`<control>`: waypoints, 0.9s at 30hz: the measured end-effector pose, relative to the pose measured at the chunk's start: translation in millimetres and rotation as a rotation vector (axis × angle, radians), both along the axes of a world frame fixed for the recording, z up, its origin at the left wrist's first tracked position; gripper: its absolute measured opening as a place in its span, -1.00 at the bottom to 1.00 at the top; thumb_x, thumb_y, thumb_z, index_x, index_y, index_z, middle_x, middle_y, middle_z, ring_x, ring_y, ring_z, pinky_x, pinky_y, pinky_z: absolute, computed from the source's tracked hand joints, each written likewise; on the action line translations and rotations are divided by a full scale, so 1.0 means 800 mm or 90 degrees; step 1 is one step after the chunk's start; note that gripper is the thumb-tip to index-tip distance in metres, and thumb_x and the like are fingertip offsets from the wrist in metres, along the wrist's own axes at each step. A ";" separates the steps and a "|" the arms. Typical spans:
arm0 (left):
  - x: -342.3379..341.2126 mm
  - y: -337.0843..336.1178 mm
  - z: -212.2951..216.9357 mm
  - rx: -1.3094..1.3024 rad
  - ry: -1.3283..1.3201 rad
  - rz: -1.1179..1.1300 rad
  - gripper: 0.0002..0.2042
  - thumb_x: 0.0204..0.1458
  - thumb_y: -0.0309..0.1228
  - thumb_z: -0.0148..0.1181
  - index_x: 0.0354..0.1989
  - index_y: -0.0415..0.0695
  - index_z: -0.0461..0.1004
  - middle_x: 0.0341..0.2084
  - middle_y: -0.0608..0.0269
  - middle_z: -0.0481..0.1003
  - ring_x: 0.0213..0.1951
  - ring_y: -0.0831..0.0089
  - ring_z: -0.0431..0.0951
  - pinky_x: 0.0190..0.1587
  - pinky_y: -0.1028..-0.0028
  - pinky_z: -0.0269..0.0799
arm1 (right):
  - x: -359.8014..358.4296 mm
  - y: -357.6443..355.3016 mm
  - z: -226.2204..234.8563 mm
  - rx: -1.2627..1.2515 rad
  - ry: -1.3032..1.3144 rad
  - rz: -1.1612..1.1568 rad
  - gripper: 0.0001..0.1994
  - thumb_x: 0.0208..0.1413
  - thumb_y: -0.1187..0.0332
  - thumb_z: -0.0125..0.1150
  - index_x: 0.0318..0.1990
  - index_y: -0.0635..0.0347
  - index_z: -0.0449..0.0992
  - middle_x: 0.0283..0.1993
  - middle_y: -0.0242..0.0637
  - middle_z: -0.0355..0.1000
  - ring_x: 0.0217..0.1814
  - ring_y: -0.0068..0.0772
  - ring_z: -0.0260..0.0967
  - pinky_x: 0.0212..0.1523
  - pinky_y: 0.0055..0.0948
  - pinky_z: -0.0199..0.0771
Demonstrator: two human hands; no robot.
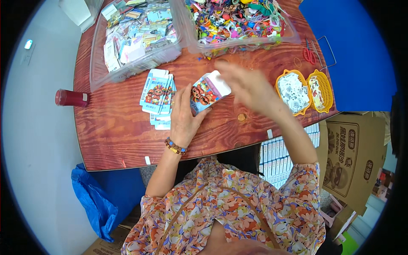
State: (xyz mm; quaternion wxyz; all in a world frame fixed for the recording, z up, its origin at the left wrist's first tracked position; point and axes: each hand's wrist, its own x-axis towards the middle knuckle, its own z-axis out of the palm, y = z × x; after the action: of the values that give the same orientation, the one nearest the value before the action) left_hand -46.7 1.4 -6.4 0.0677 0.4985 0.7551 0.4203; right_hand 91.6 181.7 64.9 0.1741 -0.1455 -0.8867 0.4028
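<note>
My left hand (185,112), with beaded bracelets at the wrist, grips a small printed cardboard box (205,94) above the wooden table. The box is tilted, its white end flap standing out toward my right hand. Just right of the flap, my right hand (244,83) is smeared by motion, so its fingers and anything in them cannot be made out. A stack of flat, unfolded boxes (156,95) with the same blue and red print lies beside my left hand.
Behind are a clear bin of cards and packets (136,63) and a clear bin of colourful trinkets (246,42). Two yellow baskets (301,111) hold small printed pieces at the right, near red scissors (309,55). A red lidded cup (72,98) is at the left edge.
</note>
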 end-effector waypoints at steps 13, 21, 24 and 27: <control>0.003 0.001 0.008 -0.040 -0.013 -0.031 -0.20 -0.22 -0.40 0.54 0.24 -0.31 0.25 0.01 -0.10 0.38 0.03 -0.02 0.45 0.05 0.20 0.44 | -0.152 0.221 -0.014 0.558 -0.424 -0.139 -0.72 0.09 0.32 0.12 -0.10 0.17 0.62 -0.15 -0.05 0.61 -0.03 0.06 0.57 -0.04 -0.01 0.56; -0.011 0.023 0.009 0.004 -0.001 0.004 -0.23 -0.23 -0.40 0.55 0.20 -0.32 0.28 -0.04 -0.10 0.39 -0.01 -0.04 0.46 0.01 0.18 0.45 | -0.098 0.206 0.042 0.326 -0.143 -0.197 -0.81 0.10 0.24 0.20 -0.31 0.18 0.52 -0.50 -0.33 0.45 -0.43 -0.46 0.41 -0.36 -0.38 0.38; -0.015 0.030 0.010 0.032 0.028 0.039 -0.23 -0.24 -0.41 0.55 0.20 -0.32 0.27 -0.05 -0.12 0.39 -0.02 -0.06 0.46 0.00 0.17 0.45 | -0.073 0.147 0.053 0.079 -0.068 -0.101 -0.84 0.10 0.29 0.25 -0.38 0.19 0.49 -0.55 -0.48 0.35 -0.48 -0.67 0.27 -0.43 -0.52 0.29; -0.013 0.035 0.014 0.052 0.036 0.048 -0.22 -0.23 -0.45 0.54 0.21 -0.33 0.25 -0.04 -0.13 0.37 -0.01 -0.06 0.45 0.00 0.17 0.45 | -0.053 0.068 0.041 0.033 -0.067 -0.121 -0.83 0.06 0.31 0.30 -0.43 0.17 0.46 -0.57 -0.50 0.35 -0.56 -0.65 0.27 -0.51 -0.50 0.25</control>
State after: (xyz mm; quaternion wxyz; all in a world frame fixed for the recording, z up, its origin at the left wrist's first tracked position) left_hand -56.9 29.1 4.8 0.0096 0.4838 0.7571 0.4389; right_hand 49.4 236.1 98.1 0.1682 -0.2454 -0.8871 0.3528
